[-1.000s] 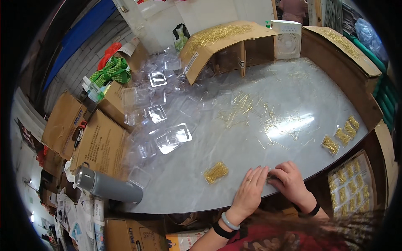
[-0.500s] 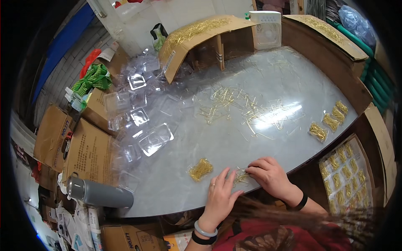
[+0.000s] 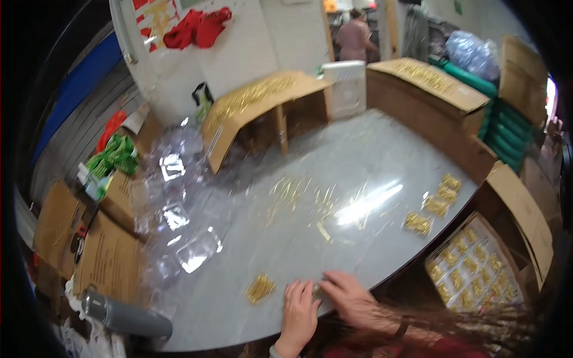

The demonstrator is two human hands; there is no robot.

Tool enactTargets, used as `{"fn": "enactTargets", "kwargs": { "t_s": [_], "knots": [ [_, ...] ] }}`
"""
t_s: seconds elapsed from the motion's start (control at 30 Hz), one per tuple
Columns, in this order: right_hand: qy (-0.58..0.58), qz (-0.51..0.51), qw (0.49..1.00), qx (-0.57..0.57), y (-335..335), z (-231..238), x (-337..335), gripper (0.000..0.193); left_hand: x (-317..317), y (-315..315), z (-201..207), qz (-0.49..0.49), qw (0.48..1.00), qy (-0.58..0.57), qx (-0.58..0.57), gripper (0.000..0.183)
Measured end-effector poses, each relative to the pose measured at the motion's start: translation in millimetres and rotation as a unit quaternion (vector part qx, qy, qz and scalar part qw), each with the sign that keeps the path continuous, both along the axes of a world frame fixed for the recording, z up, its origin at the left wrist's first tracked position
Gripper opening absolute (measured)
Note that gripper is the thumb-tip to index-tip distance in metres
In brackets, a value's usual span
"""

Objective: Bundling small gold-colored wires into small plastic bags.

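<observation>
My left hand (image 3: pixel 300 311) and my right hand (image 3: pixel 352 300) are close together at the table's near edge. Between their closed fingers is a small clear plastic pack (image 3: pixel 317 292) with thin wire pieces, mostly hidden and blurred. Just left of my left hand lies a pack of gold wire hooks (image 3: pixel 260 289). Loose gold wire hooks (image 3: pixel 289 192) are scattered over the middle of the grey table (image 3: pixel 239 250). Several filled packs (image 3: pixel 418 223) sit in a row near the right edge.
Clear plastic trays (image 3: pixel 200 249) pile up on the left, with a grey bottle (image 3: pixel 126 316) nearer me. Cardboard pieces (image 3: pixel 307 89) bearing gold wire stand at the back, beside a white fan (image 3: pixel 345 89). At lower right, a box (image 3: pixel 471 262) holds many packs. A person (image 3: pixel 353 37) stands far off.
The view has tilted up and swung right, so the table sits lower and a distant person shows. My hands remain together at the small pack, with fingers now covering more of it.
</observation>
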State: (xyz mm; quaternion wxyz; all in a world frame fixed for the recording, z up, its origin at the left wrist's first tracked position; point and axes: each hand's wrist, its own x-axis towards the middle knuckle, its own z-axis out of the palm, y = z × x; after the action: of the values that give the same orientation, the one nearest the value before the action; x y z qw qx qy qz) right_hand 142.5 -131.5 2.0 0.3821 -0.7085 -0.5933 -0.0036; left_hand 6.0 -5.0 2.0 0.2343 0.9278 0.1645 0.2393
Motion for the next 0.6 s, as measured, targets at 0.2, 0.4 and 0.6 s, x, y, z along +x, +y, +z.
{"fn": "enactTargets", "kwargs": {
  "t_s": [0.2,0.4,0.6],
  "knots": [
    [0.079,0.035,0.996,0.027,23.0,-8.0,-15.5,0.057,9.7,0.0,-32.8,-0.06,0.995,-0.047,-0.066,0.049],
    [0.11,0.054,0.992,0.034,16.2,-4.3,-9.6,0.058,3.7,-2.0,-48.1,-0.046,0.995,-0.073,-0.047,0.049],
    [0.065,0.005,0.998,-0.002,2.4,20.2,21.9,0.054,3.5,0.7,-12.9,-0.014,0.999,-0.019,-0.035,0.047]
  ]
}}
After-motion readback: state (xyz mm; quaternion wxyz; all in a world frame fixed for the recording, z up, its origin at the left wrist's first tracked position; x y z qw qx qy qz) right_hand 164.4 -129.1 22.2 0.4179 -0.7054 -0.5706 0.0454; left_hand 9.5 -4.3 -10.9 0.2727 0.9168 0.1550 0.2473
